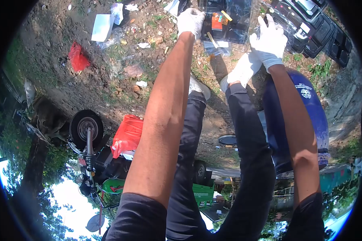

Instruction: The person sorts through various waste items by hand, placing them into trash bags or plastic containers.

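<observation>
My left hand (191,22), in a white glove, is closed at the left edge of a black plastic tray (238,32) with a clear, shiny rim. On the tray lie an orange packet (216,21) and a yellow stick (227,15). A pale wooden stick (212,39) lies at its near edge. To the right of the tray, my right hand (268,40), also white-gloved, is open with its fingers apart and nothing visible in it. Its fingertips are close to the tray's right side; contact cannot be made out.
Several black plastic trays (319,32) lie at the upper right. A blue barrel (309,106) lies beside my right arm. Left are a white box (103,27), a red bag (78,57) and scattered litter. Behind my legs are another red bag (126,134) and a motorbike wheel (85,126).
</observation>
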`<state>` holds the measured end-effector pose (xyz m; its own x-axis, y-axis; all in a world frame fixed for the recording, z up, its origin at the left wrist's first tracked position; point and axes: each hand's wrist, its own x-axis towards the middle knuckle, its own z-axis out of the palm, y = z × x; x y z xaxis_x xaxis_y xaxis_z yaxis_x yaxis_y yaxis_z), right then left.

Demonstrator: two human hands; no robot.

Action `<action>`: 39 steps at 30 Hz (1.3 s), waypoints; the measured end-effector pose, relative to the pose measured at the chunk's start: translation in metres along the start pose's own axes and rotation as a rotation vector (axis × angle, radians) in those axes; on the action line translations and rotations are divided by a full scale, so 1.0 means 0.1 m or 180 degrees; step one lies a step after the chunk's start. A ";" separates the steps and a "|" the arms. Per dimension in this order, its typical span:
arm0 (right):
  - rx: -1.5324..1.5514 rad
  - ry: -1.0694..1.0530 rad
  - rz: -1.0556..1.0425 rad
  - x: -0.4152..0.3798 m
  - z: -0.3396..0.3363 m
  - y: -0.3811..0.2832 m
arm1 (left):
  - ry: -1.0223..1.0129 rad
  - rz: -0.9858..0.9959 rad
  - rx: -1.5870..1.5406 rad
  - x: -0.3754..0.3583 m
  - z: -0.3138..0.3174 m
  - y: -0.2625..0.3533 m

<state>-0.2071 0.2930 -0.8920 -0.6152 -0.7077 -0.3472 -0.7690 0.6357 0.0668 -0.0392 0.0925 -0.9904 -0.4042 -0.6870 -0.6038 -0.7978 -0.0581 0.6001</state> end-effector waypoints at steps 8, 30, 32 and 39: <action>0.2364 -0.0187 0.1315 0.20 0.69 -0.29 | -0.0069 -0.0347 -0.0714 0.21 0.33 -0.27; 0.2797 0.0191 0.2315 0.11 1.24 -0.19 | -0.1214 -0.0585 -0.1005 0.02 0.20 -0.13; 0.3107 -0.0278 0.2476 0.12 1.19 -0.14 | -0.1148 -0.0630 -0.1218 -0.05 0.15 -0.12; 0.3973 -0.1493 0.1838 0.22 1.20 0.02 | -0.1838 -0.0532 -0.1636 -0.21 -0.23 -0.22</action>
<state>-0.2010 0.3158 -1.0117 -0.4802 -0.2571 -0.8386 0.3608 0.8136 -0.4560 -0.0028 0.0913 -0.9784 -0.5778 -0.1633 -0.7997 -0.6185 -0.5516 0.5596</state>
